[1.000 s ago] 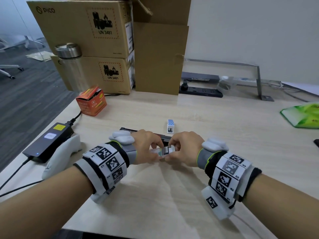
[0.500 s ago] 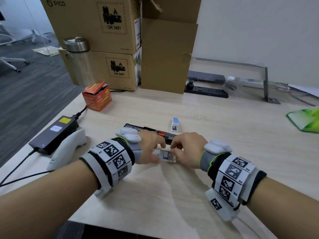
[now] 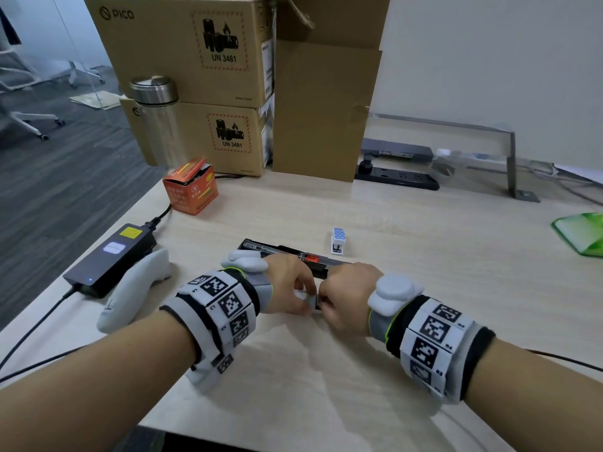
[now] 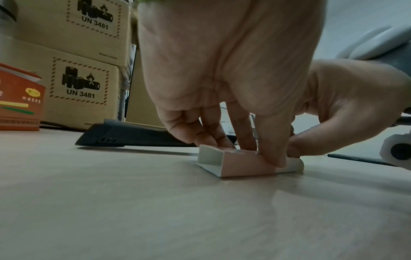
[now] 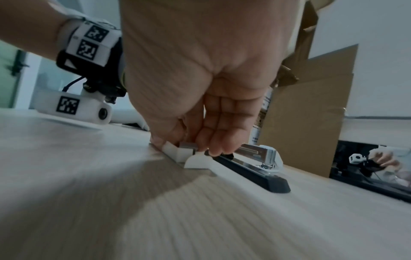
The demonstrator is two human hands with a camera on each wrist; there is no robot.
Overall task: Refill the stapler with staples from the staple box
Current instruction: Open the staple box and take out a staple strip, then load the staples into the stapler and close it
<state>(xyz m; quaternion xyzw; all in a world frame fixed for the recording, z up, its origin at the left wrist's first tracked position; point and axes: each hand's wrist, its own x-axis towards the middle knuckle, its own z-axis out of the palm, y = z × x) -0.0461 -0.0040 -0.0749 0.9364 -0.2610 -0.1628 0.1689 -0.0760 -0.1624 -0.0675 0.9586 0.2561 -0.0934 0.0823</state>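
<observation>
Overhead, hands [image 3: 321, 296] hide staple box [image 4: 240, 164], wrist view shows open sleeve

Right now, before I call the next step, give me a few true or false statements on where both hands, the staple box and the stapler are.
1. Both hands are on the small staple box. True: the left hand and right hand both pinch it low on the desk.
2. The long black stapler is held in the air. False: it lies on the desk just behind the hands.
3. The orange carton stands at the far left, by the cardboard boxes. True.
4. The small white and blue mini stapler is in the right hand's grip. False: it stands alone on the desk beyond the black stapler.
</observation>
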